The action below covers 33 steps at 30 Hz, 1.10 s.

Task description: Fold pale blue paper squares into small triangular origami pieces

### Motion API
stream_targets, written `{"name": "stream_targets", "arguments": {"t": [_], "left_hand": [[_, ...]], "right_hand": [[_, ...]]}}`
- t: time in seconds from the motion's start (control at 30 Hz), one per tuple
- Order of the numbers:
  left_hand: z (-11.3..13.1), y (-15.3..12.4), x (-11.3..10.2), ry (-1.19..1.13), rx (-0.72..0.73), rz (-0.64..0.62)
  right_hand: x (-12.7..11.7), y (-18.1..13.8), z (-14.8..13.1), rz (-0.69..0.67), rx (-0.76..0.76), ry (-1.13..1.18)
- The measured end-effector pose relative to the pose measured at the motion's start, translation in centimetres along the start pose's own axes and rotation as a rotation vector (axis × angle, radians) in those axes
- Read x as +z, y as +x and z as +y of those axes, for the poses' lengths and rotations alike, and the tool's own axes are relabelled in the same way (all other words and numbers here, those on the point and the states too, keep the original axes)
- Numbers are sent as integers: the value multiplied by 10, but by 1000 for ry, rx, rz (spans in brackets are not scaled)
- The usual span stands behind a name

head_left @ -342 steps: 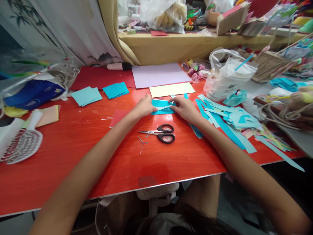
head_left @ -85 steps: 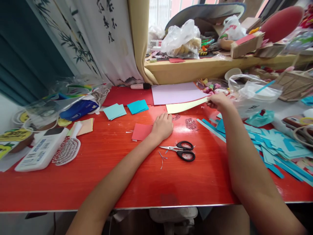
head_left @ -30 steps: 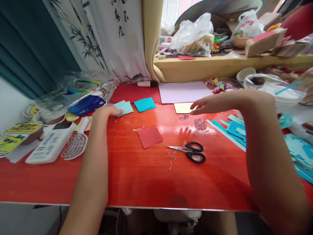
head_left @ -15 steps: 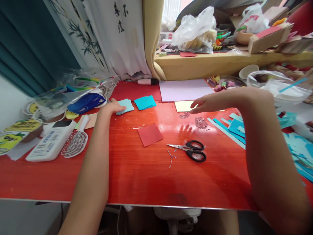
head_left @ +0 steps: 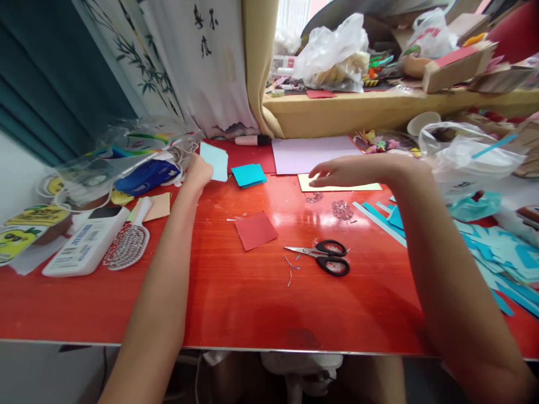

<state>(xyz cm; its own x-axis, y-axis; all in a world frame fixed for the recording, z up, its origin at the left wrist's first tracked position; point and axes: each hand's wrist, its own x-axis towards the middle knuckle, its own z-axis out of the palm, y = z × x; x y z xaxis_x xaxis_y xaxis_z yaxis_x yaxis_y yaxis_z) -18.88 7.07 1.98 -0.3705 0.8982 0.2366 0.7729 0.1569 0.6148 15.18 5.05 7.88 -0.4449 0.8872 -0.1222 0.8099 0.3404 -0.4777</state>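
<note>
My left hand (head_left: 199, 170) is closed on light blue paper squares (head_left: 214, 161), tilted up at the back left of the table; its fingertips are hidden behind them. To their right lies a small stack of brighter blue paper squares (head_left: 249, 175). My right hand (head_left: 337, 170) hangs with nothing in it, fingers stretched to the left, over a pale yellow sheet (head_left: 357, 186). A red paper square (head_left: 256, 230) lies mid-table. Beside it rest black-handled scissors (head_left: 320, 255), blades pointing left, with thin paper slivers (head_left: 290, 268) nearby.
A lilac sheet (head_left: 314, 154) lies at the back near a marker (head_left: 252, 140). On the left are a hairbrush (head_left: 130, 244), a white box-like object (head_left: 86, 244) and a blue packet (head_left: 147, 177). Blue paper scraps (head_left: 505, 252) and plastic bags (head_left: 475, 148) crowd the right side.
My left hand has lifted the light blue squares off the table and tilted them up. My right hand has shifted left, over the pale yellow sheet.
</note>
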Motion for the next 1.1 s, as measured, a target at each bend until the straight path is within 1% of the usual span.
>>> {"name": "stream_targets", "arguments": {"t": [0.03, 0.07, 0.1, 0.13, 0.2, 0.27, 0.3, 0.33, 0.37, 0.4, 0.43, 0.53, 0.73, 0.87, 1.0, 1.1], "left_hand": [[9, 0, 0, -70, 11, 24], [20, -2, 3, -200, 25, 80], [31, -5, 7, -363, 74, 61], [42, -11, 13, -524, 132, 17], [62, -26, 31, -597, 215, -65], [74, -43, 50, -643, 265, -241], [77, -50, 59, -632, 262, -337], [79, -56, 66, -617, 256, -396], [79, -61, 71, -595, 252, -409], [78, -64, 74, -565, 254, -403], [76, -65, 76, -533, 262, -379], [71, -63, 75, -442, 321, -309], [66, -62, 67, -316, 564, -137], [63, -60, 67, -245, 678, -165], [61, -59, 73, -240, 732, -176], [59, -60, 74, -208, 765, -154]], "right_hand": [[3, 1, -6, -5, -34, -10], [8, 4, -12, 44, -62, 23], [15, 8, -16, 109, -97, 97], [23, 13, -18, 167, -148, 211], [46, 26, -21, 265, -224, 466], [72, 42, -18, 301, -282, 648], [84, 49, -16, 323, -247, 698], [96, 56, -12, 326, -178, 711], [105, 61, -8, 335, -106, 719], [113, 65, -3, 352, -71, 739], [118, 67, 1, 357, -74, 758], [124, 70, 9, 365, -146, 796], [123, 70, 9, 417, -221, 827], [127, 71, 8, 428, -256, 810], [130, 69, 5, 430, -190, 712], [132, 67, 2, 437, -186, 683]]}}
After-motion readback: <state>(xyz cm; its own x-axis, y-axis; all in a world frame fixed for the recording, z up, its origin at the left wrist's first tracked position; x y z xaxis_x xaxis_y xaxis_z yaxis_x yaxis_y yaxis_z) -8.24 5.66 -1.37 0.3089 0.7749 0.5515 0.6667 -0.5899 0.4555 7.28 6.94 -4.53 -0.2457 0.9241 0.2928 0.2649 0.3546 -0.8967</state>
